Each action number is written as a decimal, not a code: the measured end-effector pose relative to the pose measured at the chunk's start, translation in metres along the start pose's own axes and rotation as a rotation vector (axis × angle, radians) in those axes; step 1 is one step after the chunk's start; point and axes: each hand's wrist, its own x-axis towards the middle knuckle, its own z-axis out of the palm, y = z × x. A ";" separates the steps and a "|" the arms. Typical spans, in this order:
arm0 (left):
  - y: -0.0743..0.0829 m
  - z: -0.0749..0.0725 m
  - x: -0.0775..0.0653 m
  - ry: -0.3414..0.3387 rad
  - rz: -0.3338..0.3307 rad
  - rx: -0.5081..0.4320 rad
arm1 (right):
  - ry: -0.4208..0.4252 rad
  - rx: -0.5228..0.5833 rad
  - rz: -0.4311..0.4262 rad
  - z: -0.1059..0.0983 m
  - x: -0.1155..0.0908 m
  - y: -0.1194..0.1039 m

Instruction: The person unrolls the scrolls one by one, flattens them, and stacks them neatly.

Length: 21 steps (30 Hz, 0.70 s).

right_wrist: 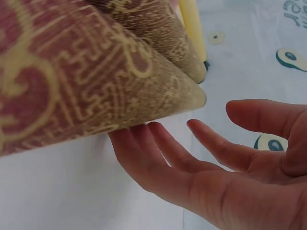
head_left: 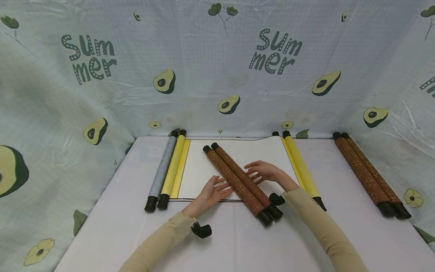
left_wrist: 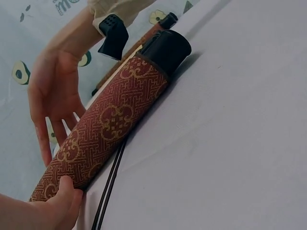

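A closed scroll (head_left: 238,186), with two rolls side by side in reddish-brown gold-patterned cloth and black end knobs, lies diagonally across an unrolled scroll's white sheet (head_left: 195,166). On its left side my left hand (head_left: 212,192) has its palm turned up and fingertips at the near roll. The left wrist view shows the thumb of that left hand (left_wrist: 55,211) against the cloth. My right hand (head_left: 266,172) is on the other side, fingers loosely bent; in the right wrist view the right hand (right_wrist: 225,177) has fingertips at the roll's underside and its thumb apart.
The unrolled scroll has a yellow roll (head_left: 174,166) at left and another yellow roll (head_left: 300,162) at right. Beside the left one lies a grey-blue roll (head_left: 162,168). Another brown patterned scroll (head_left: 361,173) lies at far right. Printed cloth (head_left: 204,56) hangs behind the white table (head_left: 234,241).
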 end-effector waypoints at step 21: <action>0.001 0.000 0.012 0.017 0.085 0.298 | -0.035 0.020 0.004 0.012 0.007 0.009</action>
